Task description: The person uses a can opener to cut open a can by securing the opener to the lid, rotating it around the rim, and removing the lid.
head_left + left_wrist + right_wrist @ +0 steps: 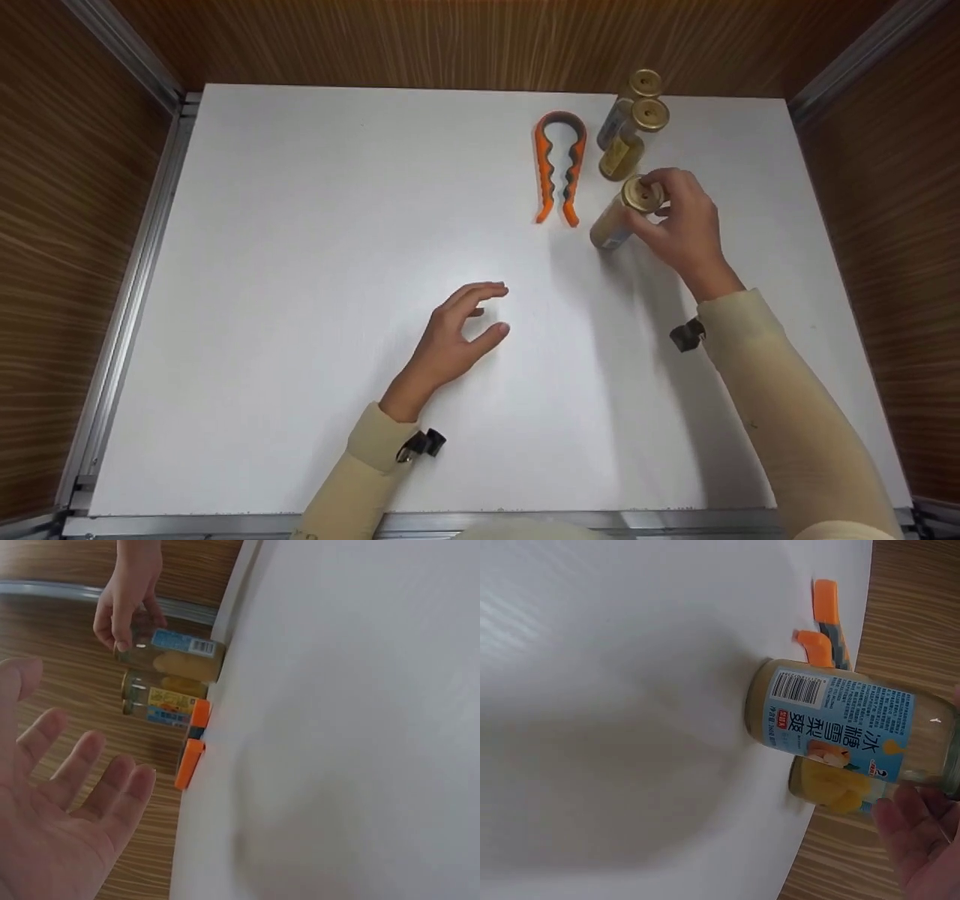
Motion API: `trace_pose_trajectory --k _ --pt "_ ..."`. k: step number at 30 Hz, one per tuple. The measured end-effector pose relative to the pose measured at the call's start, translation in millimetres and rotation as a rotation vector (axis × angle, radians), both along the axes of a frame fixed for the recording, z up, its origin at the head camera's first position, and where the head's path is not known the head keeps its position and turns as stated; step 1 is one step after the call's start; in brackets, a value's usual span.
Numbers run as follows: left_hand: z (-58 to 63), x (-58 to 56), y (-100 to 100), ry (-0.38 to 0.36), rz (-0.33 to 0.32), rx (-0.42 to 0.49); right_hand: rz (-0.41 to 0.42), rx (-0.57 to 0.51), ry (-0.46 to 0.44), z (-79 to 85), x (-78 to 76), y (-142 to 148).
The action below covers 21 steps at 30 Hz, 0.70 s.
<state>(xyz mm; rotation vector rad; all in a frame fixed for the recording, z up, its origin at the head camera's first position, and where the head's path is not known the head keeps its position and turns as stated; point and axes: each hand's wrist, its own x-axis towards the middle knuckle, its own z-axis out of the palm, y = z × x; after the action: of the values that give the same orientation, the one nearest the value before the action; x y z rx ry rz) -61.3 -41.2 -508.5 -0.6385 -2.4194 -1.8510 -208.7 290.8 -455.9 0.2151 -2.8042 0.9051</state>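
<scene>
My right hand (686,221) grips a glass jar (611,229) by its gold lid (643,196), thumb on the near side and fingers on the far side. In the right wrist view the jar's blue label (836,716) shows a barcode and a pear picture, with pale contents inside. My left hand (450,337) hovers over the middle of the table, fingers loosely spread and holding nothing; its palm (67,832) shows in the left wrist view. An orange and grey jar opener (541,169) with scalloped inner edges lies left of the jars.
Behind the held jar stand two more gold-lidded jars: one with yellow contents (621,157) and another (613,124) at the back. Wood-grain panels (420,45) border the white table (300,225) at the back and sides, with metal rails along the edges.
</scene>
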Motion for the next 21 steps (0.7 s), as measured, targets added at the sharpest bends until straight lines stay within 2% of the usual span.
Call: trace_pose_trajectory --k 6,13,17,21 --pt "3.1 -20.4 13.1 -0.023 0.018 -0.004 0.091 -0.026 0.077 -1.6 12.0 -16.8" --pt "0.5 -50.1 32.4 -0.088 0.06 -0.044 0.25 -0.08 0.167 -3.1 28.7 -49.2" --pt "-5.8 -64.1 43.5 -0.093 0.075 -0.105 0.332 -0.098 0.174 -2.4 37.9 -71.4" --pt "-11.7 -69.4 49.6 -0.112 0.095 -0.155 0.392 -0.11 0.162 -0.6 46.1 -91.3"
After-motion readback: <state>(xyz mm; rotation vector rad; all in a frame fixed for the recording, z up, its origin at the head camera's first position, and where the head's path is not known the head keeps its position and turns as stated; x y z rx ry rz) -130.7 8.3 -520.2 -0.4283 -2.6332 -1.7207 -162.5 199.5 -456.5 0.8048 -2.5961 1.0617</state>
